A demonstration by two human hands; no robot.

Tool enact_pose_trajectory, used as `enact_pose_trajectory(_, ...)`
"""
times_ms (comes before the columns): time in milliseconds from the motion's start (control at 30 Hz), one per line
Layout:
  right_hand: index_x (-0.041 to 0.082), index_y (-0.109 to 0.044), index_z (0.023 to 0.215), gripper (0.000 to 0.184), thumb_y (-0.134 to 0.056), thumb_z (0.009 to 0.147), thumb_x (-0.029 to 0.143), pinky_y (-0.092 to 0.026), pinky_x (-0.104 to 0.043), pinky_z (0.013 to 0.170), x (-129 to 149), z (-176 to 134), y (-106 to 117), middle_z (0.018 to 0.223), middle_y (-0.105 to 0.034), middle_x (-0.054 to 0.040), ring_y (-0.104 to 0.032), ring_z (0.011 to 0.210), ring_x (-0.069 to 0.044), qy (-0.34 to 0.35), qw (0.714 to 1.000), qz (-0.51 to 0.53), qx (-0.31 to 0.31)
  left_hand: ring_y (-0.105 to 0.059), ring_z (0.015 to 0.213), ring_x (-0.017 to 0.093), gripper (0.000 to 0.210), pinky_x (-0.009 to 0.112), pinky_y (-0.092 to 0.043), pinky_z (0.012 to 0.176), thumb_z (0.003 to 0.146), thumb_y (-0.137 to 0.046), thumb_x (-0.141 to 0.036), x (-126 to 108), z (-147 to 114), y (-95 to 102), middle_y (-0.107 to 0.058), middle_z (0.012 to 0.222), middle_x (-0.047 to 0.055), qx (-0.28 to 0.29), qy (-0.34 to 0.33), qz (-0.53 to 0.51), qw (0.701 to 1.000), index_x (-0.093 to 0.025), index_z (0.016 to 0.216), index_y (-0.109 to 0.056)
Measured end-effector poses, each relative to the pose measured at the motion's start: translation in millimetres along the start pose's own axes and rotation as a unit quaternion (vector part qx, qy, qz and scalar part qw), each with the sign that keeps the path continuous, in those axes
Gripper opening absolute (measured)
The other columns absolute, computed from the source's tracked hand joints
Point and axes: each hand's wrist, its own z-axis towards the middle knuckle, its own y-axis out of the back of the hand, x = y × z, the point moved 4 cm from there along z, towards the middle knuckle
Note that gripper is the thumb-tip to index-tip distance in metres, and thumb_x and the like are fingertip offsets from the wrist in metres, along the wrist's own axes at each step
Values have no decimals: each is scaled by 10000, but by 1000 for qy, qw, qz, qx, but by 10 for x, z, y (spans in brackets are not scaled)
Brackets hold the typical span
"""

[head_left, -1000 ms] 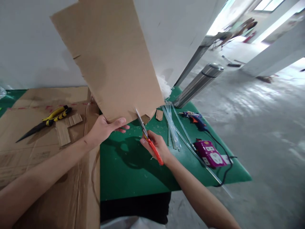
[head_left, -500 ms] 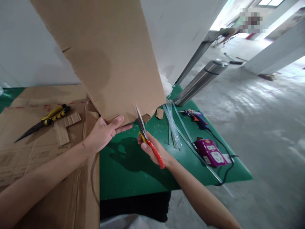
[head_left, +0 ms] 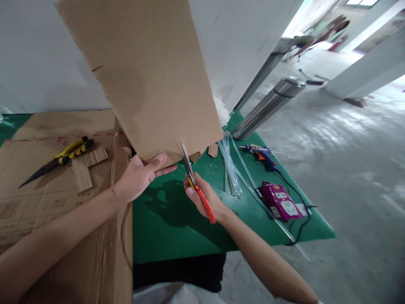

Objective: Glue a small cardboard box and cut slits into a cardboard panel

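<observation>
A large sheet of brown cardboard (head_left: 158, 84) is tilted up in front of me. My left hand (head_left: 139, 175) grips its lower edge, thumb on the face and fingers underneath. In my right hand (head_left: 202, 198) is a pair of scissors (head_left: 203, 198) with red and yellow handles. One blade lies over the face of the sheet near the bottom edge; the other blade is mostly hidden. Small cardboard scraps (head_left: 213, 150) lie on the green table just behind the scissors.
Yellow-black long-nose pliers (head_left: 63, 158) and a cardboard strip (head_left: 82, 173) lie on flat cardboard (head_left: 31, 219) at left. Clear glue sticks (head_left: 229, 169), a glue gun (head_left: 261, 157), a purple box (head_left: 280, 202) and a steel cylinder (head_left: 268, 109) occupy the right of the green table (head_left: 171, 240). A person (head_left: 319, 36) is far off.
The cardboard sheet's upper part has shifted slightly right and down in view. Both hands keep their grips, and the scissors stay at the sheet's lower edge.
</observation>
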Motion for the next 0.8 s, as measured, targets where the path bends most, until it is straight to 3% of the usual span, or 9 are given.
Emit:
enact_pose_trajectory(200,241,-445,838,365,-478,988,572,-372,-312,599,12,-14,12,720,-501,11,-433,613,-146,-14,997,-61,-34,-723,1138,288,265,563,-582,1081,808,-888,-376,10,-8,-33,-787,1005,36,3,1,-5,1000,-201,943,-743)
enact_pose_trajectory(400,250,-405,767,409,-499,978,587,-332,-288,556,-21,-24,-13,646,-425,43,-373,576,-125,-63,996,-47,-43,-735,1099,265,266,534,-603,1066,806,-890,-347,22,-5,-29,-773,949,13,2,0,-7,1000,-211,979,-741)
enact_pose_trajectory(633,249,-406,733,456,-545,953,624,-318,-272,518,-67,-28,-40,614,-398,54,-359,552,-114,-100,993,-29,-49,-742,1157,289,442,502,-624,1041,853,-854,-335,61,-4,-3,-781,1181,49,12,6,-9,1000,-256,1263,-706)
enact_pose_trajectory(800,249,-396,714,483,-618,916,628,-301,-267,504,-85,-34,-42,598,-377,62,-341,545,-110,-106,993,-11,-54,-731,1199,326,506,530,-612,1054,844,-855,-383,69,-9,-3,-767,1265,72,10,18,4,1000,-260,1305,-684)
